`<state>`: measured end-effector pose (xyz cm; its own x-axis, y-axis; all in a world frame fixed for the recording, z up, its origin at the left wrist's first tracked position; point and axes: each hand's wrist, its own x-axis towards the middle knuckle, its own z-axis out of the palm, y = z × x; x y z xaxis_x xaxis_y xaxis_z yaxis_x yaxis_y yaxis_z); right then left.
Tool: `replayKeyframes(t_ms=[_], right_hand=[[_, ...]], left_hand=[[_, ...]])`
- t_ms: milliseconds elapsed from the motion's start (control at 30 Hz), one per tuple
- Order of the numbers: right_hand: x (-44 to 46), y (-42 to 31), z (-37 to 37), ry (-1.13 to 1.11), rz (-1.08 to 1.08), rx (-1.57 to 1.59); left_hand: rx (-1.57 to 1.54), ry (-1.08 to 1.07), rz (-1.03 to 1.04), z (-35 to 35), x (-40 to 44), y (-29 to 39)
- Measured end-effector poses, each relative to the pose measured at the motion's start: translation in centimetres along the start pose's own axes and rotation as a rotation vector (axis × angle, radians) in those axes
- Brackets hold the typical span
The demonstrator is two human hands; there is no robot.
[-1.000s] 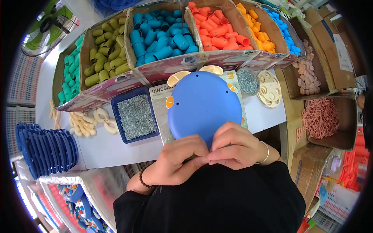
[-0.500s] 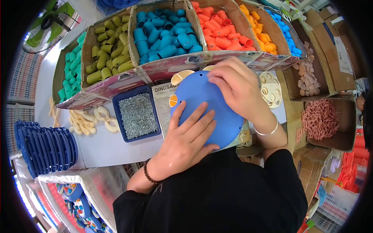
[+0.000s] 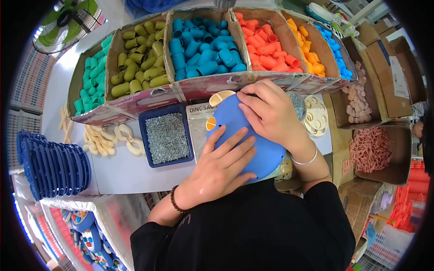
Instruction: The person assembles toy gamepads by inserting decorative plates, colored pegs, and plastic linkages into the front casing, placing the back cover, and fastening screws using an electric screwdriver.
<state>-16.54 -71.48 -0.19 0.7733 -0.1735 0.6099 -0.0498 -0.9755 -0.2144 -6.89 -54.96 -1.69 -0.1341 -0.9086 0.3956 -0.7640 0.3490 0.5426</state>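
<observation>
A row of open cardboard bins (image 3: 147, 100) runs along the far side of a pale desk (image 3: 118, 175), beyond both hands, filled with green, olive, teal, coral, orange and blue plastic pieces. A fan (image 3: 68, 19) stands far off, ahead and to the left of the hands.

The blue disc (image 3: 267, 156) lies directly under the hands, near the body, over a printed box (image 3: 197, 135) whose lettering starts "DINOSAU". The left hand (image 3: 224, 165) rests palm down on the disc, fingers extended and slightly spread, pressing on it without gripping. The right hand (image 3: 267, 113) is at the disc's far edge, its thumb and fingers bent and drawn together; whether anything sits between its fingertips cannot be told. A cream cup-like part (image 3: 221, 98) and an orange part (image 3: 211, 123) stick out at the rim, ahead of the left hand's fingers.

Left of the left hand is a navy tray (image 3: 145, 141) of screws, with cream curved pieces (image 3: 99, 141) farther left. Just right of the right hand are a round container of screws (image 3: 297, 106) and a cream plate with holes (image 3: 315, 116).
</observation>
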Motion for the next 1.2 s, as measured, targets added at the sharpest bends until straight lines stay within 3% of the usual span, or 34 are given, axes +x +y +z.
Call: replayKeyframes(t_ms=[100, 267, 333, 400, 433, 500, 533, 600, 733, 833, 867, 933, 1067, 1200], right_hand=[[-0.3, 0.5, -0.4, 0.017, -0.003, 0.033], [4.7, 2.3, -5.0, 0.421, -0.177, -0.099], [8.3, 1.0, -6.8, 0.528, 0.102, 0.253], [13.8, 2.6, -7.5, 0.638, -0.081, 0.342], [15.9, 2.5, -7.9, 0.64, -0.088, 0.348], [18.8, 1.6, -8.6, 0.437, 0.068, 0.936], [19.4, 0.6, -9.0, 0.434, 0.062, 0.939], [19.7, -0.9, -9.6, 0.25, 0.305, 1.054], [18.6, 0.1, -8.7, 0.211, 0.273, 1.276], [16.0, -0.6, -8.4, 0.084, 0.452, 1.456], [15.2, -0.4, -7.8, 0.086, 0.453, 1.447], [13.5, 0.2, -6.1, 0.127, 0.24, 1.378], [10.5, -1.1, -5.1, 0.253, 0.306, 1.06], [9.7, -1.6, -4.3, 0.278, 0.317, 1.056]], left_hand=[[-0.001, 0.011, 0.002, 0.0, -0.3, 0.1], [-0.034, -0.008, 0.036, -0.7, -0.6, -0.4], [0.069, -0.016, 0.038, -1.3, 0.1, -0.2], [0.161, -0.015, 0.025, -1.5, 1.2, 0.0], [0.265, -0.009, 0.019, -1.4, 2.1, 0.0], [0.372, 0.002, 0.008, -1.1, 3.6, -0.1], [0.426, 0.025, -0.005, -0.6, 4.2, -0.4], [0.478, 0.054, -0.017, 0.4, 4.9, -0.7], [0.437, 0.125, -0.003, 1.2, 5.4, -0.9], [0.43, 0.143, -0.004, 1.3, 5.1, -0.8], [0.447, 0.147, -0.008, 1.4, 5.1, -0.7], [0.439, 0.149, -0.01, 1.5, 5.0, -0.7], [0.427, 0.144, -0.024, 1.5, 4.9, -0.8], [0.431, 0.118, -0.026, 1.4, 5.0, -0.8]])
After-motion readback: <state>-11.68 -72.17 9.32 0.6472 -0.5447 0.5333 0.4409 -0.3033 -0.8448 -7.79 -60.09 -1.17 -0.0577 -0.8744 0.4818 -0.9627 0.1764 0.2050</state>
